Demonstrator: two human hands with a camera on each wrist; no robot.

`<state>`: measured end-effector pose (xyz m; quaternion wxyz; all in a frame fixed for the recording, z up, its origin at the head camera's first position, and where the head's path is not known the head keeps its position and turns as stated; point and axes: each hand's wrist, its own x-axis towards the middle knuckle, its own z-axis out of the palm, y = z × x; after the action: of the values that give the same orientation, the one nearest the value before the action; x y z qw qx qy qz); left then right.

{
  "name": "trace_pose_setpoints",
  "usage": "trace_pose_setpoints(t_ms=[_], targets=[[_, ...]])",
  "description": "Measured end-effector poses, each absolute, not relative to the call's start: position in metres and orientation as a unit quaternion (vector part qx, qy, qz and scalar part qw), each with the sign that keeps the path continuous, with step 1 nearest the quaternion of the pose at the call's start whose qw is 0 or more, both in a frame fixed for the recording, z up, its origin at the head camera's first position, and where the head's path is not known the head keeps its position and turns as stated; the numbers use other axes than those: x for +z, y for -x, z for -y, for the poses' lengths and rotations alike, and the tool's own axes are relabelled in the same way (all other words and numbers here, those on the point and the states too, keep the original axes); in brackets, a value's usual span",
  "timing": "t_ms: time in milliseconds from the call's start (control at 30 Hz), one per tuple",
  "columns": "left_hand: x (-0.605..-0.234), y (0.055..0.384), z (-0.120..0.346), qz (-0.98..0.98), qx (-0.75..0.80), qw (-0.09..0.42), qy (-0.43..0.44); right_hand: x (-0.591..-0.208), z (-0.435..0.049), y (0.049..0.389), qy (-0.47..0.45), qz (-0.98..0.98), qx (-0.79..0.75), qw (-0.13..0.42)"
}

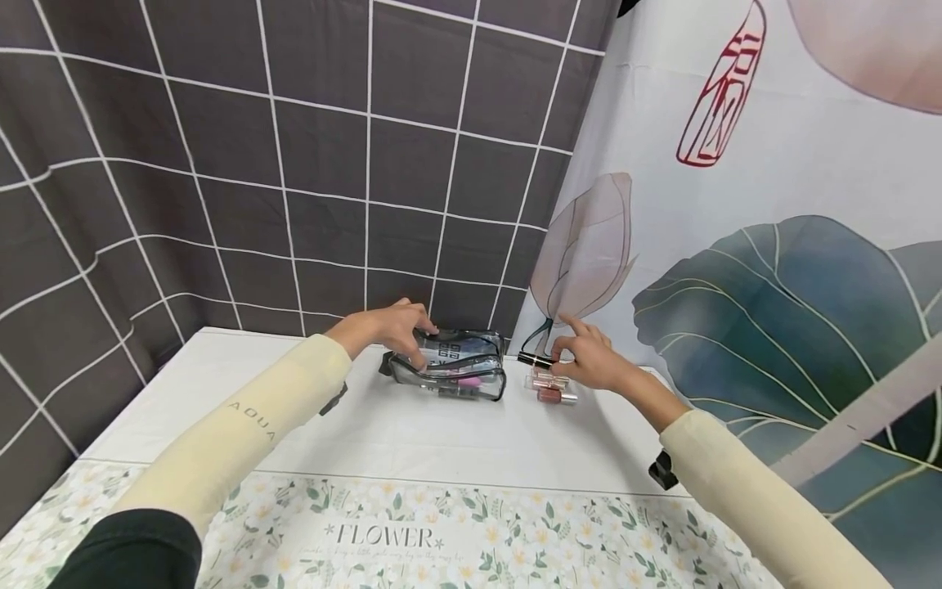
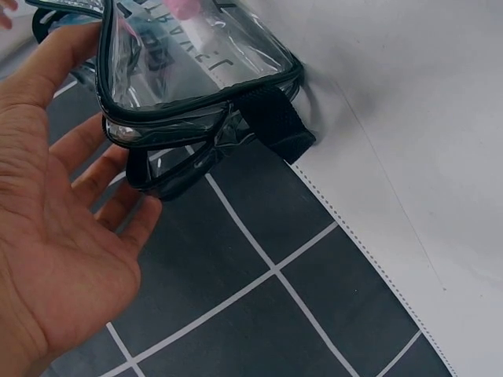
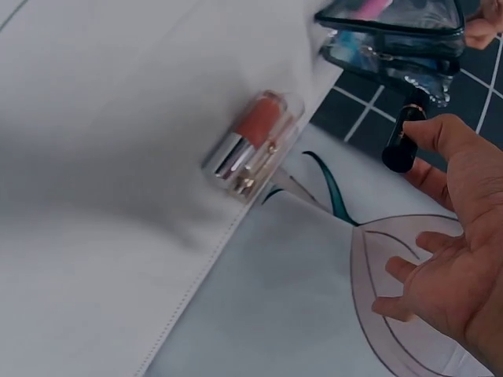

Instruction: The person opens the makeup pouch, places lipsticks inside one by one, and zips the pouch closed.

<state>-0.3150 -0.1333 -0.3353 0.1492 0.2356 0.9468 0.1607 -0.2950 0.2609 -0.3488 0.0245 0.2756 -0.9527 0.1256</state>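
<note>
A clear cosmetic pouch (image 1: pixel 482 360) with black piping stands at the back of the white table, a pink item and other things showing through its plastic. My left hand (image 1: pixel 393 329) grips its left end, thumb on one side and fingers on the other. In the left wrist view a black fabric tab (image 2: pixel 273 126) sticks out from the pouch's end. To the right, my right hand (image 1: pixel 594 360) pinches a black lipstick tube (image 3: pixel 403 135) between thumb and index finger, the other fingers spread. Beside it lie a coral-red lip gloss with a silver cap (image 3: pixel 250 133) and clear-and-gold tubes (image 1: pixel 543 379).
The white table (image 1: pixel 412 446) has a floral cloth (image 1: pixel 383 511) along its front. A dark grey curtain with white grid lines (image 1: pixel 324 147) hangs behind and at the left. A white leaf-print curtain (image 1: pixel 662 196) hangs at the right, close behind my right hand.
</note>
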Motion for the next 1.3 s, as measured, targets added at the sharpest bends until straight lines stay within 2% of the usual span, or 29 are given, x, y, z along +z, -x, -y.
trace_pose_setpoints(t_ms=[633,933,1300], targets=[[-0.33,0.315,0.137,-0.948,0.161,0.139,-0.237,-0.326,-0.233,0.304,-0.29,0.945,0.146,0.044],[-0.341,0.312,0.131,-0.946,0.164,0.145,-0.24,-0.333,-0.227,0.298,-0.295,0.942,0.155,0.048],[-0.339,0.316,0.132,-0.947,0.154,0.138,-0.246,-0.326,-0.197,0.295,-0.301,0.938,0.166,0.047]])
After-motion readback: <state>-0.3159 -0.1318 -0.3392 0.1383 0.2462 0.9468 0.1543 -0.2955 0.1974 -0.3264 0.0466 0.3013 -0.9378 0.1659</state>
